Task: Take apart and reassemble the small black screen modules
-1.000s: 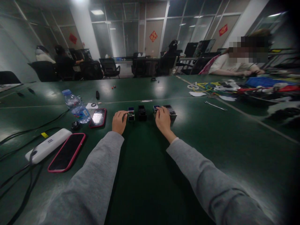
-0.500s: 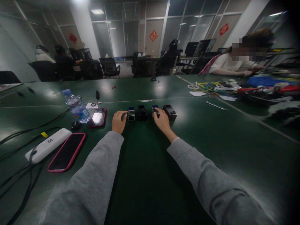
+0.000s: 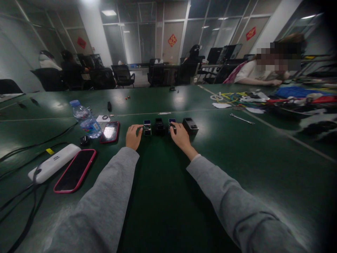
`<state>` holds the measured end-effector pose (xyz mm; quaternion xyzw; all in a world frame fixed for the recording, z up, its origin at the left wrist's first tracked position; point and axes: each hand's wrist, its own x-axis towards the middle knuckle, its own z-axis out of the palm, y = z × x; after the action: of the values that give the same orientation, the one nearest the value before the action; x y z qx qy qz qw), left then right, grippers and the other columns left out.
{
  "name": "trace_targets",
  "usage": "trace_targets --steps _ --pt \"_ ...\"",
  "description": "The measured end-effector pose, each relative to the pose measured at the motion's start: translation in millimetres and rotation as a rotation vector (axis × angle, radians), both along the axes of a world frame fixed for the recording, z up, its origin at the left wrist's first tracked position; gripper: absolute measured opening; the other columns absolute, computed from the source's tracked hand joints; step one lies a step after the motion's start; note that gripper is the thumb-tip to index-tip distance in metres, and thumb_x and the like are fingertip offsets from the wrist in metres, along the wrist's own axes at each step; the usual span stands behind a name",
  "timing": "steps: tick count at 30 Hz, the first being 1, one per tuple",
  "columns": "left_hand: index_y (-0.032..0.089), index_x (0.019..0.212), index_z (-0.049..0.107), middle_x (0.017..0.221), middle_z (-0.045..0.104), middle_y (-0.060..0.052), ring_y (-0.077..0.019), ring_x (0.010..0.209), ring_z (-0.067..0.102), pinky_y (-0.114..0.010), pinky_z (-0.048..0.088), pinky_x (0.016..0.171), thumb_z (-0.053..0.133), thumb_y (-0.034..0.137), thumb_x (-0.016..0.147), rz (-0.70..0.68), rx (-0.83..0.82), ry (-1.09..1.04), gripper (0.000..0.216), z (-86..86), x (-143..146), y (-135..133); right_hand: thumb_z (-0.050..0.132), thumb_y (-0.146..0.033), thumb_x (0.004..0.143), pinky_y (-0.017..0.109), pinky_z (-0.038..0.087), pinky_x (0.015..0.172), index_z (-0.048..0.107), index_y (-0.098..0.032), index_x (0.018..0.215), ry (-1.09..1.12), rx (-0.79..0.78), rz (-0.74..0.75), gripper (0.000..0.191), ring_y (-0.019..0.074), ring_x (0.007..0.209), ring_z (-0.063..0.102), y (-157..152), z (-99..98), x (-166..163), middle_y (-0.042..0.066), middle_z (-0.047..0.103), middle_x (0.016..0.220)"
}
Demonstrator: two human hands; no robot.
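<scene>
Several small boxy devices stand in a row across the green table. My left hand [image 3: 133,136] lies beside the leftmost device [image 3: 147,128], a block with a dark top panel and a silvery front; its thumb and fingers are apart, fingertips at the device's left edge. A black block [image 3: 159,127] stands to the right of that. My right hand [image 3: 180,134] has its thumb and fingers around a device with a blue-lit panel [image 3: 172,121], mostly hidden behind the fingers. A larger dark grey box [image 3: 190,125] is just right of that hand.
On the left are a water bottle [image 3: 85,119], a phone [image 3: 110,132], a pink-edged phone [image 3: 76,171], a white power bank [image 3: 54,163] and black cables. A wrench [image 3: 242,118] lies to the right, before a heap of cables [image 3: 237,96]. A person [image 3: 259,72] sits beyond.
My right hand has slid slightly left, and the device with the blue-lit panel has moved left with it, closer to the black block. My left hand has stayed in place.
</scene>
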<state>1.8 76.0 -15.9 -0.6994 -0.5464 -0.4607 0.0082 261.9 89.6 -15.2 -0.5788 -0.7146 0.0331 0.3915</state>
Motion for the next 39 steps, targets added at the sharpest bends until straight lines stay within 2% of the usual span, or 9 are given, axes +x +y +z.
trace_targets --steps 11,21,26,29,32,36,39 --pt "0.023 0.108 0.063 0.111 0.064 -0.007 -0.0231 0.107 0.057 -0.044 0.046 0.094 0.048 0.028 0.095 0.004 -0.019 -0.003 0.021 -0.8 -1.4 0.2 0.040 -0.029 0.095 0.042 0.050 0.087 0.055 -0.018 0.130 0.023 0.000 0.002 0.039 0.0263 0.101 0.059 3.9 -2.0 4.0 0.012 0.056 0.119" --pt "0.024 0.108 0.063 0.110 0.064 -0.006 -0.0232 0.108 0.057 -0.045 0.047 0.095 0.048 0.028 0.094 0.000 -0.013 -0.018 0.020 -3.1 -2.3 2.7 0.038 -0.031 0.096 0.044 0.050 0.088 0.053 -0.019 0.133 0.032 -0.003 0.021 0.042 0.0261 0.102 0.057 4.1 -3.0 4.6 0.013 0.054 0.120" --pt "0.024 0.108 0.063 0.110 0.064 -0.006 -0.0229 0.108 0.057 -0.045 0.047 0.095 0.048 0.029 0.094 0.006 -0.022 -0.042 0.021 -2.0 -2.6 1.1 0.036 -0.031 0.097 0.044 0.045 0.095 0.051 -0.017 0.133 -0.002 0.212 -0.063 0.042 0.0275 0.113 0.048 -6.0 12.5 2.2 0.015 0.048 0.121" --pt "0.023 0.109 0.063 0.110 0.064 -0.007 -0.0225 0.107 0.057 -0.044 0.047 0.095 0.047 0.029 0.094 0.008 -0.029 -0.061 0.022 -1.5 -3.0 0.6 0.034 -0.028 0.097 0.046 0.041 0.098 0.054 -0.018 0.130 -0.003 0.313 -0.136 0.040 0.0272 0.113 0.045 -8.4 18.8 16.0 0.015 0.047 0.121" --pt "0.023 0.108 0.064 0.108 0.064 -0.007 -0.0220 0.105 0.058 -0.043 0.047 0.094 0.048 0.030 0.094 0.004 -0.023 -0.080 0.022 -2.9 -4.0 2.6 0.034 -0.028 0.096 0.047 0.039 0.097 0.058 -0.018 0.126 0.018 0.323 -0.202 0.040 0.0275 0.110 0.045 -4.1 12.7 45.2 0.015 0.048 0.120" --pt "0.023 0.107 0.064 0.106 0.064 -0.007 -0.0213 0.102 0.059 -0.041 0.049 0.090 0.049 0.030 0.094 0.001 -0.019 -0.107 0.022 -6.3 -5.7 6.3 0.032 -0.030 0.095 0.049 0.039 0.098 0.061 -0.015 0.122 0.112 0.234 -0.238 0.042 0.0279 0.109 0.047 6.7 -6.3 85.0 0.016 0.054 0.114" --pt "0.023 0.108 0.064 0.106 0.064 -0.007 -0.0210 0.101 0.060 -0.040 0.050 0.088 0.049 0.030 0.093 0.001 -0.024 -0.115 0.022 -7.7 -6.7 7.7 0.032 -0.038 0.096 0.048 0.041 0.096 0.060 -0.015 0.123 0.174 0.113 -0.204 0.045 0.0278 0.108 0.051 12.8 -16.2 97.4 0.015 0.059 0.113"
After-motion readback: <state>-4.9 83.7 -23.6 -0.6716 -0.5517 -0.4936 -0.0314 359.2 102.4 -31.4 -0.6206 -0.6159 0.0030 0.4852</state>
